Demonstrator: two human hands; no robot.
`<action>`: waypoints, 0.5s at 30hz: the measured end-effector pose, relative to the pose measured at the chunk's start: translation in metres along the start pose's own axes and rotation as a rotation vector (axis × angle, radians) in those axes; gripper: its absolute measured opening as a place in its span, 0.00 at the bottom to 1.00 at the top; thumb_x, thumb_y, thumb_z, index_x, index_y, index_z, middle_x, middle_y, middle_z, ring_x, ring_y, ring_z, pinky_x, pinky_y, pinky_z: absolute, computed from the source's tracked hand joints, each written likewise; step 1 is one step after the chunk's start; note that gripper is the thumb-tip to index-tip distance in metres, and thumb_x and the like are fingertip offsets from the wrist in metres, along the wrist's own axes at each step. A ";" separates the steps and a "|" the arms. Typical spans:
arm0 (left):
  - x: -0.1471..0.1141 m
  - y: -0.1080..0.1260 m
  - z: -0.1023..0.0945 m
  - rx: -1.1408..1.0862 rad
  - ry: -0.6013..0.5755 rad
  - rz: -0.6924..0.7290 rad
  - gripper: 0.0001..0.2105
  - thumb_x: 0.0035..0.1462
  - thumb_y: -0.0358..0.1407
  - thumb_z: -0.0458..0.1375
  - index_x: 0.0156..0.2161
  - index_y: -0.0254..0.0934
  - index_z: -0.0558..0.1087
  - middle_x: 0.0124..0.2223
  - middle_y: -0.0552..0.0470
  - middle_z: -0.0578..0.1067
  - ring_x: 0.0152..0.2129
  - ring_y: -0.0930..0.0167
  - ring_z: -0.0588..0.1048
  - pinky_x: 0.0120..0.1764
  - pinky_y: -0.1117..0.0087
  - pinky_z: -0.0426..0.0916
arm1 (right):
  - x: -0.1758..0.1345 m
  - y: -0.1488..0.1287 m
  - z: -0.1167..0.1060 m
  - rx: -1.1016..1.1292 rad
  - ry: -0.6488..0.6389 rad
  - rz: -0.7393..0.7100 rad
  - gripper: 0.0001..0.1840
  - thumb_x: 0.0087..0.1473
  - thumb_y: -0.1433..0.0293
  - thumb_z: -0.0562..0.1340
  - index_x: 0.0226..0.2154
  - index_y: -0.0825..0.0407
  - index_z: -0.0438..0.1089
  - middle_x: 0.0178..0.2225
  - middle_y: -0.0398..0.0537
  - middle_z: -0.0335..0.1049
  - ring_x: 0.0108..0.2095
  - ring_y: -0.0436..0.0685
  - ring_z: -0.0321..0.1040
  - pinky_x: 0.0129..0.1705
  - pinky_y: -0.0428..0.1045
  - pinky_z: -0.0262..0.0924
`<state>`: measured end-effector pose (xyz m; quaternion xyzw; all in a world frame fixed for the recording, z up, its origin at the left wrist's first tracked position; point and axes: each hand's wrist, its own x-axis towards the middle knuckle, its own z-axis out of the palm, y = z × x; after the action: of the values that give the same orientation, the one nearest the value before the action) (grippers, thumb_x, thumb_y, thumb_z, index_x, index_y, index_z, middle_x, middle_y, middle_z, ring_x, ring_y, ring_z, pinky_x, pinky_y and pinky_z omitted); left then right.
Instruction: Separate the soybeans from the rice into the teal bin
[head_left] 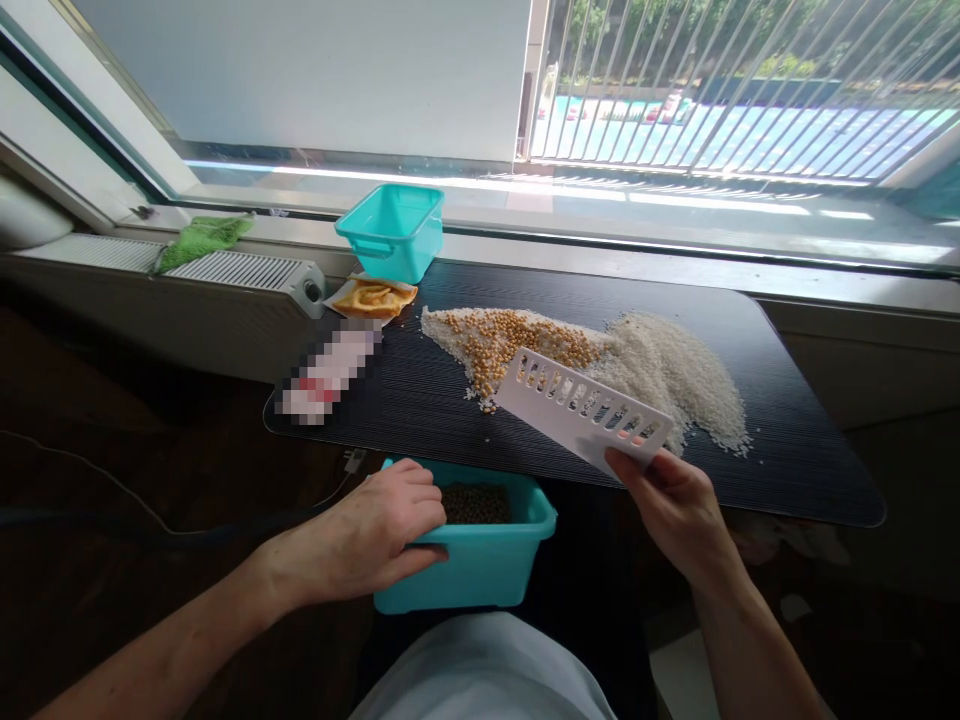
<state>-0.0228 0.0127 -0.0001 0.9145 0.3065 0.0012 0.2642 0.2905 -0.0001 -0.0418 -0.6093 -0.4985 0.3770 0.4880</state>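
As the left hand (401, 515) grips the rim of a turquoise bin (480, 570) nearside of the dark table (787, 410), the right hand (681, 505), closer to the heaped grain (600, 347) beyond, holds a white slotted plate (562, 423) slanting lengthwise from near right to far left.

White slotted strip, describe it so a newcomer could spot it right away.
Find the dark wood-grained tabletop below the window, strewn with loose white and golden grains. At its near side, the right hand holds a flat, white rectangular strip by one end. A row of oblong slots sets it apart from both turquoise plastic bins.
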 end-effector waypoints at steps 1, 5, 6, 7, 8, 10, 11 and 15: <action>0.000 0.000 0.000 -0.001 0.000 0.001 0.09 0.60 0.34 0.59 0.29 0.36 0.67 0.30 0.54 0.71 0.33 0.69 0.67 0.42 0.65 0.59 | 0.001 0.001 0.000 -0.001 0.019 0.000 0.21 0.47 0.52 0.69 0.39 0.50 0.80 0.40 0.49 0.81 0.41 0.64 0.77 0.50 0.60 0.70; -0.001 0.001 -0.001 -0.001 0.007 0.011 0.09 0.60 0.33 0.59 0.28 0.36 0.67 0.30 0.54 0.71 0.31 0.70 0.66 0.41 0.66 0.60 | 0.005 0.003 0.001 -0.015 0.031 -0.001 0.22 0.47 0.53 0.69 0.38 0.51 0.80 0.37 0.50 0.81 0.39 0.63 0.78 0.47 0.59 0.71; -0.001 0.001 -0.001 0.001 0.010 0.014 0.09 0.60 0.33 0.59 0.28 0.36 0.67 0.30 0.54 0.71 0.31 0.70 0.66 0.41 0.66 0.60 | 0.005 0.002 0.001 -0.017 0.019 0.003 0.22 0.47 0.52 0.69 0.38 0.51 0.80 0.37 0.50 0.82 0.38 0.63 0.78 0.46 0.59 0.72; -0.001 0.001 -0.001 0.004 0.013 0.014 0.09 0.60 0.33 0.59 0.28 0.36 0.67 0.30 0.54 0.71 0.31 0.69 0.66 0.40 0.66 0.60 | 0.004 0.001 0.001 -0.017 0.005 0.008 0.23 0.47 0.52 0.69 0.39 0.51 0.80 0.37 0.50 0.82 0.38 0.63 0.78 0.46 0.59 0.72; 0.000 0.001 -0.002 0.007 0.014 0.015 0.09 0.60 0.33 0.59 0.28 0.36 0.67 0.29 0.54 0.71 0.31 0.69 0.66 0.40 0.66 0.60 | 0.004 0.000 0.001 -0.015 -0.007 0.012 0.23 0.46 0.52 0.69 0.39 0.51 0.80 0.37 0.49 0.82 0.38 0.63 0.78 0.45 0.59 0.72; 0.000 0.001 -0.002 0.007 0.015 0.011 0.09 0.60 0.33 0.59 0.28 0.36 0.67 0.30 0.54 0.71 0.31 0.69 0.67 0.41 0.66 0.60 | 0.001 -0.003 0.000 -0.010 -0.026 0.011 0.22 0.46 0.51 0.69 0.38 0.50 0.80 0.38 0.49 0.81 0.38 0.64 0.78 0.46 0.58 0.72; 0.000 0.001 -0.001 0.006 0.014 0.007 0.09 0.60 0.33 0.59 0.28 0.36 0.67 0.30 0.54 0.71 0.32 0.69 0.67 0.41 0.66 0.60 | -0.001 -0.004 -0.001 -0.009 -0.033 0.007 0.22 0.47 0.51 0.69 0.38 0.49 0.81 0.39 0.49 0.81 0.39 0.64 0.78 0.46 0.58 0.72; -0.001 0.000 -0.001 -0.001 0.008 0.001 0.09 0.60 0.33 0.59 0.28 0.37 0.68 0.30 0.54 0.71 0.32 0.69 0.67 0.42 0.66 0.60 | -0.003 -0.007 0.000 -0.009 -0.047 -0.012 0.22 0.47 0.51 0.68 0.38 0.49 0.81 0.40 0.49 0.81 0.40 0.64 0.78 0.47 0.58 0.72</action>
<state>-0.0235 0.0123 0.0010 0.9145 0.3071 0.0052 0.2632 0.2887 -0.0025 -0.0349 -0.5994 -0.5152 0.3861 0.4756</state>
